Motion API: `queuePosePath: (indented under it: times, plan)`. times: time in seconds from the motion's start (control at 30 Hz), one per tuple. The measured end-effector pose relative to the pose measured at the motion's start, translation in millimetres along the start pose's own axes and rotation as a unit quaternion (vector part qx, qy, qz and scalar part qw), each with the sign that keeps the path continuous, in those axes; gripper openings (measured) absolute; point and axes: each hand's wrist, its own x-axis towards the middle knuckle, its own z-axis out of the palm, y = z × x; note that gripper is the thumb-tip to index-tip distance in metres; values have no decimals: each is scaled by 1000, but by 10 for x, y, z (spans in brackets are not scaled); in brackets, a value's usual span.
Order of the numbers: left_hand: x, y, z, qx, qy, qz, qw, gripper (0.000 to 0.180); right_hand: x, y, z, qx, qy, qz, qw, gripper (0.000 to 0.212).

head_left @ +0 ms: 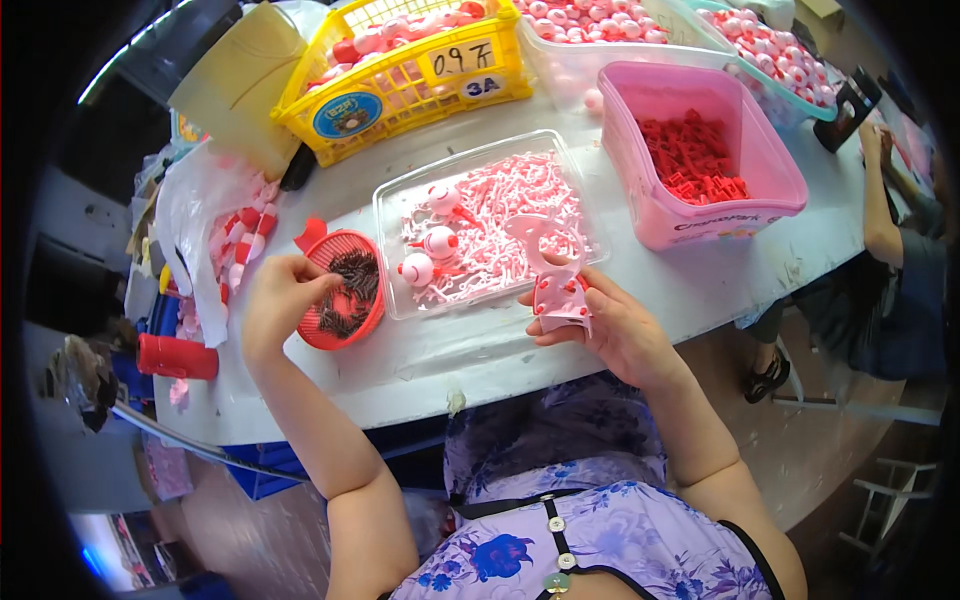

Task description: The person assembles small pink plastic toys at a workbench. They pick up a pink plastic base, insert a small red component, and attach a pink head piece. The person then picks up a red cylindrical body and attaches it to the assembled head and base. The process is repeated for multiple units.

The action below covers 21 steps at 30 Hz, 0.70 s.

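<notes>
My left hand (285, 295) reaches into a small round red basket (376, 312) at the left, its thumb and fingers pinched together. What sits between those fingertips, if anything, is too small to make out. A heap of small dark metal pieces (352, 280), springs or screws, fills much of the basket. My right hand (625, 335) grips a curved pink plastic part (562, 300) with small red bits on it, near the table's front edge. Just beyond it lies a clear shallow tray (385, 215) of loose small pink plastic pieces (500, 230) and several round white-and-red ball pieces (438, 242).
A yellow crate (400, 105) of pink parts stands at the back. To the right, a pink tub (690, 225) holds red pieces, with ball-filled bins (650, 60) behind. A red cylinder (178, 357) lies at the left edge. Another person's arm (880, 205) shows at far right.
</notes>
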Motion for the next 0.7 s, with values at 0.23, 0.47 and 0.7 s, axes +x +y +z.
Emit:
queuePosePath:
  times: [0.23,0.47,0.7]
  plan:
    - [-28,687,364,-137,79,222,962,9,10,-37,9,13,12,13,1000,49]
    - [207,724,352,90,8,306,948,13,11,-78,39,-4,10,21,1000,53]
    - [71,1101,359,36,42,336,940,13,6,75,-93,50,26,47,997,51]
